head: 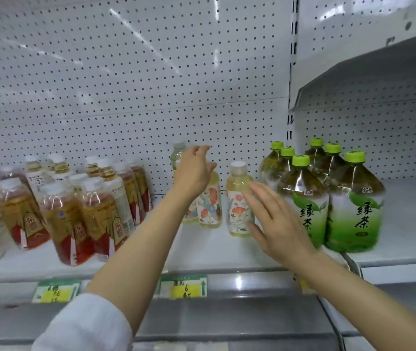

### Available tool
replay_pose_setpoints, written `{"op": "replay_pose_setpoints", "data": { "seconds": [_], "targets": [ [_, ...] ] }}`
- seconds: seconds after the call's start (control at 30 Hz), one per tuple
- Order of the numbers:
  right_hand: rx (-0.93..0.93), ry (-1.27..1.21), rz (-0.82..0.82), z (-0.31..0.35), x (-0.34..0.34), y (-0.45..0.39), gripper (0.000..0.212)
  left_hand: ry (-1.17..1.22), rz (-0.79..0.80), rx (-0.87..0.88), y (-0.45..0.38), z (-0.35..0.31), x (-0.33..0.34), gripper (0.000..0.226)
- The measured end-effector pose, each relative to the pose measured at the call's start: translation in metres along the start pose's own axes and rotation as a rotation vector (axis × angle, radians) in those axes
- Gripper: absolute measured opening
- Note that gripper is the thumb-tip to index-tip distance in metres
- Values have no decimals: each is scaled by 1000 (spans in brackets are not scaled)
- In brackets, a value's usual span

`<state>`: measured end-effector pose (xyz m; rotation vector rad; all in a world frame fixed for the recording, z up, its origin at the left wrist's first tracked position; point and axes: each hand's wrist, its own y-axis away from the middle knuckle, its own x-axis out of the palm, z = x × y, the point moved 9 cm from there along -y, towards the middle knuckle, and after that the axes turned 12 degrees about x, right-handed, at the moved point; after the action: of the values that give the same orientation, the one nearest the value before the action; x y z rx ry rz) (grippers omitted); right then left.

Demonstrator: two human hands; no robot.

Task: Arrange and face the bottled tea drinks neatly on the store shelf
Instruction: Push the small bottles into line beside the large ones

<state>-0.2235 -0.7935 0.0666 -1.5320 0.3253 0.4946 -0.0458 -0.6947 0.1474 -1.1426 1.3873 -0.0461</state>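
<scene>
Small pale tea bottles with flower labels stand mid-shelf. One flower-label bottle (238, 198) stands alone with a white cap. My right hand (275, 221) is beside it, fingers straight, thumb touching its lower right side. A second flower-label bottle (210, 203) stands to its left, with others behind. My left hand (195, 173) hovers over that group with loosely curved fingers, holding nothing. A clear bottle (177, 154) stands behind my left hand, partly hidden.
Several amber tea bottles with red labels (72, 216) crowd the left of the white shelf (201, 252). Large green-capped green tea bottles (351, 206) stand at right. Price tags (184, 286) hang on the front rail. Pegboard backs the shelf.
</scene>
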Motion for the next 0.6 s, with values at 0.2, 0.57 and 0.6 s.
{"op": "replay_pose_setpoints", "data": {
  "seconds": [0.2,0.57,0.6],
  "targets": [
    [443,-32,185,-20,45,-63,84,-149,420,9,-34,12,34,50],
    [681,-345,179,-25,83,-72,65,-137,474,146,-9,6,-7,44],
    [666,-367,189,-18,84,-72,64,-154,467,155,-7,6,-10,46]
  ]
}}
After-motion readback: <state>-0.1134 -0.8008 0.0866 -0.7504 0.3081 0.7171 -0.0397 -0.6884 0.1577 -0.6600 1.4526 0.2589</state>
